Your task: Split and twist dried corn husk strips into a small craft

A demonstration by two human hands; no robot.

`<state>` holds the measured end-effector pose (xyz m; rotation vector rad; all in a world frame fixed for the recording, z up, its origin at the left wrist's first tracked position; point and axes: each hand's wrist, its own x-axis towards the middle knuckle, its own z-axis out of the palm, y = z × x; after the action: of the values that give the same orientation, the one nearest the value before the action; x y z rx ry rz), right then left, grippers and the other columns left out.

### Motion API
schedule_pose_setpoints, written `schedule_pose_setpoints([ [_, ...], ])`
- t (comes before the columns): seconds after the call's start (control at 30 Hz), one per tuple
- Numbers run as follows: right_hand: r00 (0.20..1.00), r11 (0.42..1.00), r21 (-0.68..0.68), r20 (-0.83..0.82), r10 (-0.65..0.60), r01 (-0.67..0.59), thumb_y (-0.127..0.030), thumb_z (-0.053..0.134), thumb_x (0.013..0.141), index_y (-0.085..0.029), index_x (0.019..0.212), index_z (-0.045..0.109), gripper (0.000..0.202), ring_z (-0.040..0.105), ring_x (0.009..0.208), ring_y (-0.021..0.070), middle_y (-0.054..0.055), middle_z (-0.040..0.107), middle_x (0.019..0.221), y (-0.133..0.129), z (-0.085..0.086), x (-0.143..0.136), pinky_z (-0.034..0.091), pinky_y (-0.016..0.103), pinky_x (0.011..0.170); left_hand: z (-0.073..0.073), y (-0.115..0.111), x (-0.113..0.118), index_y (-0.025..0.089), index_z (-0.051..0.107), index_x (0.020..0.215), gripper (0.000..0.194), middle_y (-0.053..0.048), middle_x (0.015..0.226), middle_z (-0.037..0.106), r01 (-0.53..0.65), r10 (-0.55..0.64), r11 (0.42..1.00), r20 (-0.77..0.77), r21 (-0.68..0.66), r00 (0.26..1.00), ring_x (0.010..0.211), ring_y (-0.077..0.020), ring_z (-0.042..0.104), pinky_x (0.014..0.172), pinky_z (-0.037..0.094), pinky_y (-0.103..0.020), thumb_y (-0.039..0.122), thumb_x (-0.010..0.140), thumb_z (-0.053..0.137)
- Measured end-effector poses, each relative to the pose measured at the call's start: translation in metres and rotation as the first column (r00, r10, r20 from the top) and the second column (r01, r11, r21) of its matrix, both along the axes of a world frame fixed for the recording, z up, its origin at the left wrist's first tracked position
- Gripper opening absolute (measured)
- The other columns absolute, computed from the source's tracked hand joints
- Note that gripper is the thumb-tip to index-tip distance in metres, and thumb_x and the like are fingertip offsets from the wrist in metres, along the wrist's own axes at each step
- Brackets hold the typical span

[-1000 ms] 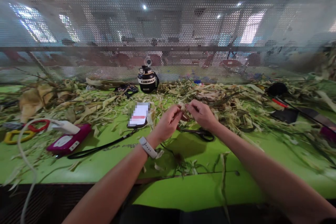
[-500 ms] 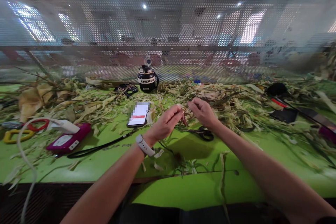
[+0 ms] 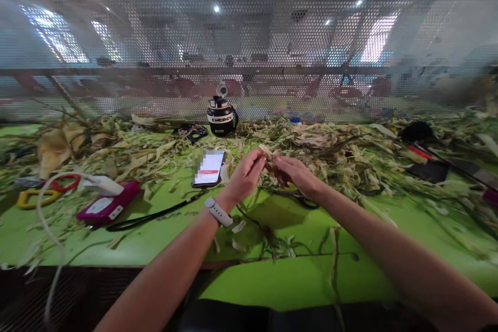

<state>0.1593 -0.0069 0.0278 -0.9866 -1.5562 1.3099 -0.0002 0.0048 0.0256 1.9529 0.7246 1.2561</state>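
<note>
Over the green table, my left hand pinches a small pale husk piece between thumb and fingers; a pale watch is on that wrist. My right hand meets it from the right, its fingertips closed on the same piece. The piece is small and partly hidden by the fingers. Behind and around both hands lie heaps of shredded dry husk. Dark-handled scissors lie below my right hand, partly covered by it. A phone with a lit screen rests left of my left hand.
A black bottle with its lid up stands at the back, before a perforated metal screen. At left are a magenta power block with a white plug and cable, yellow-handled scissors and a black strap.
My right hand has moved left and its fingertips now meet those of my left hand at the pale piece. The whole view has shifted slightly.
</note>
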Motion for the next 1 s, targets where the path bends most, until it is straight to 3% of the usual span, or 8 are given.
schedule_pose_setpoints([
  [0.13, 0.997, 1.0, 0.02, -0.073, 0.025, -0.024, -0.05, 0.056, 0.078, -0.018, 0.064, 0.049, 0.036, 0.04, 0.04, 0.0066, -0.006, 0.045, 0.046, 0.0, -0.002, -0.001, 0.029, 0.02, 0.039, -0.001, 0.001, 0.001, 0.018, 0.046, 0.075, 0.017, 0.0, 0.072, 0.049, 0.002, -0.002, 1.0, 0.007, 0.003, 1.0, 0.067, -0.0123, 0.043, 0.067, 0.038, -0.025, 0.029, 0.087, 0.042],
  [0.33, 0.995, 0.998, 0.053, -0.098, 0.032, -0.027, -0.04, 0.059, 0.078, -0.018, 0.062, 0.048, 0.029, 0.037, 0.039, 0.0053, -0.007, 0.045, 0.046, 0.005, -0.003, 0.004, 0.028, 0.019, 0.039, -0.001, 0.004, -0.003, 0.017, 0.05, 0.08, 0.016, -0.001, 0.074, 0.054, 0.011, -0.002, 0.993, 0.078, -0.119, 0.997, 0.071, -0.0128, 0.048, 0.071, 0.039, -0.025, 0.028, 0.087, 0.041],
  [0.5, 0.994, 0.999, 0.031, -0.096, 0.047, -0.044, -0.034, 0.058, 0.077, -0.018, 0.059, 0.047, 0.027, 0.037, 0.039, 0.0062, -0.007, 0.044, 0.046, 0.009, -0.004, 0.011, 0.029, 0.02, 0.038, -0.003, 0.006, -0.005, 0.016, 0.051, 0.079, 0.019, -0.001, 0.075, 0.055, 0.021, -0.017, 0.993, 0.04, -0.117, 0.999, 0.073, -0.0128, 0.048, 0.073, 0.039, -0.025, 0.029, 0.088, 0.04],
  [0.63, 0.998, 0.998, -0.01, -0.042, 0.055, -0.055, -0.04, 0.053, 0.08, -0.018, 0.062, 0.048, 0.029, 0.045, 0.043, 0.0086, -0.005, 0.048, 0.05, 0.008, -0.005, 0.012, 0.034, 0.022, 0.042, -0.008, 0.008, -0.003, 0.016, 0.051, 0.082, 0.017, -0.001, 0.077, 0.051, 0.049, -0.051, 0.996, -0.028, -0.071, 0.998, 0.072, -0.0128, 0.044, 0.069, 0.038, -0.025, 0.03, 0.087, 0.041],
  [0.77, 0.998, 0.999, 0.035, 0.048, 0.04, -0.042, -0.048, 0.055, 0.078, -0.018, 0.063, 0.047, 0.035, 0.043, 0.041, 0.0073, -0.006, 0.046, 0.048, 0.007, -0.004, 0.01, 0.031, 0.02, 0.042, -0.008, 0.009, -0.004, 0.016, 0.05, 0.082, 0.019, 0.0, 0.074, 0.046, 0.044, -0.048, 0.997, -0.055, -0.071, 0.997, 0.069, -0.0125, 0.041, 0.066, 0.036, -0.025, 0.03, 0.088, 0.039],
  [1.0, 0.989, 1.0, 0.028, 0.146, 0.003, -0.007, -0.048, 0.056, 0.077, -0.018, 0.063, 0.048, 0.033, 0.049, 0.045, 0.0091, -0.004, 0.053, 0.05, 0.008, 0.001, 0.012, 0.036, 0.022, 0.045, -0.005, 0.009, -0.006, 0.017, 0.049, 0.078, 0.018, 0.0, 0.075, 0.046, 0.017, -0.02, 0.999, -0.06, -0.049, 0.998, 0.07, -0.0122, 0.04, 0.068, 0.035, -0.024, 0.029, 0.088, 0.039],
])
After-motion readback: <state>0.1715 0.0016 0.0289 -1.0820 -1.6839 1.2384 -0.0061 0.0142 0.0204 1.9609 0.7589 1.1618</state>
